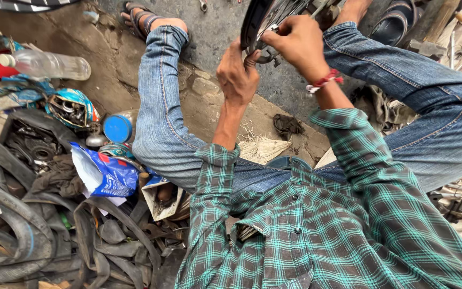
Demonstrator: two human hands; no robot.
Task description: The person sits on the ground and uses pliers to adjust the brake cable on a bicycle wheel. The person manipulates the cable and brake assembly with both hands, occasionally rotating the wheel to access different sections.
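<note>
Both hands on a metal wheel part.
Left hand (237, 75) and right hand (294, 43) fingers grip the shiny metal part (267, 21) between them.

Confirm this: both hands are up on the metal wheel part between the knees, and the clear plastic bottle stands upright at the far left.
Not quite. In the head view both the left hand and right hand grip the metal wheel part, but the clear plastic bottle lies on its side, not upright.
</note>
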